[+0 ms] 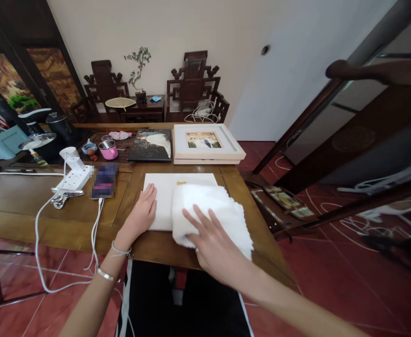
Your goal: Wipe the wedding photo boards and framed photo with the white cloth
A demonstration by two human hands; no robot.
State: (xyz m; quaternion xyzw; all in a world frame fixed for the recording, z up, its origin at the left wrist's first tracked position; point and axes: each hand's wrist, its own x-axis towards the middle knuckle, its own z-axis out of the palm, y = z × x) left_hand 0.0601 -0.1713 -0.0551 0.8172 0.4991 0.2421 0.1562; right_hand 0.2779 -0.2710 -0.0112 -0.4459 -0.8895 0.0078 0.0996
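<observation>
A flat white board or book (161,206) with a small gold mark near its top lies at the front of the wooden table. My left hand (145,208) rests on its left edge, fingers stretched out and holding nothing. Over its right part lies a fluffy white cloth (226,210), which hangs past the board onto the table. My right hand (210,236) presses flat on the cloth with its fingers spread. The cloth covers the board's right side.
Behind the board are a dark photo panel (151,145) and a pale framed picture (203,142). To the left stand a pink cup (108,150), a phone (104,180) on a cable and a white power strip (75,180). The table's right edge is close.
</observation>
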